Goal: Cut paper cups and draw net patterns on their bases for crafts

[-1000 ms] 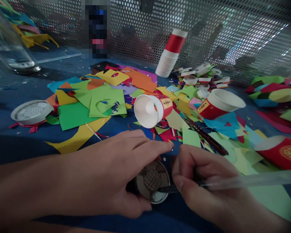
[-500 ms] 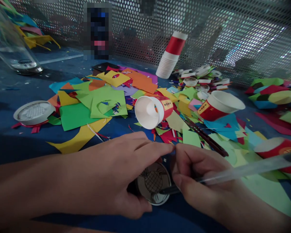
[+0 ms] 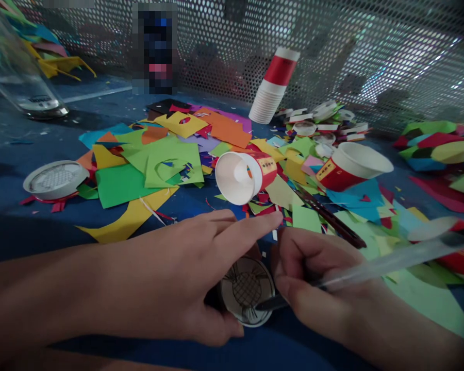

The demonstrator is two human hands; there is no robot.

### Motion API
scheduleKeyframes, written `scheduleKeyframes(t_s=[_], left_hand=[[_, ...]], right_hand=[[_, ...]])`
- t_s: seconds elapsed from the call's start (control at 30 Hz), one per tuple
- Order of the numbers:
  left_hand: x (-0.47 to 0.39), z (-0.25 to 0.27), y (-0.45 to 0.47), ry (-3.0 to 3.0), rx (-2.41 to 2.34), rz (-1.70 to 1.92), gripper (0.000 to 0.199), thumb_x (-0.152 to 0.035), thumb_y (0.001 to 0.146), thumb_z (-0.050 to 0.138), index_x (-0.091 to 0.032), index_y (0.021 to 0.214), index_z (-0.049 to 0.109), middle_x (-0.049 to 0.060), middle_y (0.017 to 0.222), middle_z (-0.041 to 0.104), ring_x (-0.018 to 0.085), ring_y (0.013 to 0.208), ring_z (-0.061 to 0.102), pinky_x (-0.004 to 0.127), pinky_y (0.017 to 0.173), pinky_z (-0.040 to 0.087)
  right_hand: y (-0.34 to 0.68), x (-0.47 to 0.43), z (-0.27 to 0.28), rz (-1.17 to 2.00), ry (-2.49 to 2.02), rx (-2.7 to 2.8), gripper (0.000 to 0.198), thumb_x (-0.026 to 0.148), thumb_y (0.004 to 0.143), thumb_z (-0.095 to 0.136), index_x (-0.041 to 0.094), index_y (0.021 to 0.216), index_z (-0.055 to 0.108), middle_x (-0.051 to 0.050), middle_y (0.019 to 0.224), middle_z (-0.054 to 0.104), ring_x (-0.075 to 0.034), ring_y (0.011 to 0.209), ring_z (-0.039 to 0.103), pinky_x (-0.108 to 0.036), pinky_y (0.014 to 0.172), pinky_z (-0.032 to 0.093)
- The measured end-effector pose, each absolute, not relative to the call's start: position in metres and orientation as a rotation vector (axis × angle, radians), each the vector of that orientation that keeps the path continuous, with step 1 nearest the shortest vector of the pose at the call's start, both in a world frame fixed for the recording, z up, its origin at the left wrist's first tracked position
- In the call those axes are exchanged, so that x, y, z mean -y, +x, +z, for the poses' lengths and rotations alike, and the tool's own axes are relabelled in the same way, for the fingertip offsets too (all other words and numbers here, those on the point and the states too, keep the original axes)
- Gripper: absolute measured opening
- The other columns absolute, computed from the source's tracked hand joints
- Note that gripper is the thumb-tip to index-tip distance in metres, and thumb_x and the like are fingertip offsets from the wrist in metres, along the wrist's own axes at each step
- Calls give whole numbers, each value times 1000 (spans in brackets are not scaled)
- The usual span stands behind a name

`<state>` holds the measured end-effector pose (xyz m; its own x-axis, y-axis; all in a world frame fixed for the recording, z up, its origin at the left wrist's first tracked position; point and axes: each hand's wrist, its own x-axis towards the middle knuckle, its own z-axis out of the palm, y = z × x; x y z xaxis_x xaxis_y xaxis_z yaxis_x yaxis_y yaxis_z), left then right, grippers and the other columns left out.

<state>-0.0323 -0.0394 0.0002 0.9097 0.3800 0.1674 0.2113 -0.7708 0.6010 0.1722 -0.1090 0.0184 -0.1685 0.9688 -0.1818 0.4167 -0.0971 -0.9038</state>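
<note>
Near the front edge of the view, a cut-off paper cup bottom (image 3: 248, 289) lies with its round face up, bearing a dark drawing of a cross-hatched circle with strokes around it. My left hand (image 3: 189, 273) closes on its left side, thumb at the lower rim and index finger stretched out above it. A pen (image 3: 386, 264) with a clear barrel is pinched in my right hand (image 3: 313, 283); its dark tip meets the lower right of the drawn face. Beyond my hands, a red-and-white paper cup (image 3: 243, 178) rests on its side.
Coloured paper scraps (image 3: 170, 159) cover the blue table. Another cut cup bottom (image 3: 56, 178) lies left. A tilted paper cup (image 3: 355, 167), dark red scissors or a similar long tool (image 3: 332, 219), a cup stack (image 3: 274, 85) and a glass (image 3: 38, 98) stand around. Perforated metal panels (image 3: 209, 46) rise behind.
My left index finger has lifted and stretched away from my right hand. The pen's rear end has swung slightly, while its tip stays near the lower part of the drawing.
</note>
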Motion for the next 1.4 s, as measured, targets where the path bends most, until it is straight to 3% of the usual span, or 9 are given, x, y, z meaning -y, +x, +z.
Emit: scheduleKeyframes(t_s=[0.83, 1.0, 1.4], left_hand=[[41, 0, -31, 2527, -415, 457, 104, -36, 65, 82, -16, 151, 28, 12, 136, 62, 28, 123, 61, 37, 100, 57], [40, -2, -31, 2536, -393, 440, 103, -40, 65, 83, -18, 150, 29, 10, 132, 64, 27, 120, 61, 35, 94, 59], [42, -3, -29, 2489, -391, 413, 98, -37, 68, 77, -20, 151, 28, 11, 128, 65, 29, 116, 63, 36, 92, 59]], right_hand=[[168, 108, 24, 1315, -1511, 1542, 18, 13, 62, 55, 23, 56, 41, 6, 53, 42, -8, 48, 32, -19, 40, 24], [171, 111, 22, 1440, -1486, 1533, 19, 10, 62, 55, 23, 58, 42, 7, 55, 44, -8, 49, 33, -19, 42, 26], [171, 112, 13, 1320, -1409, 1602, 22, 5, 66, 55, 22, 60, 41, 8, 57, 46, -7, 50, 34, -18, 43, 27]])
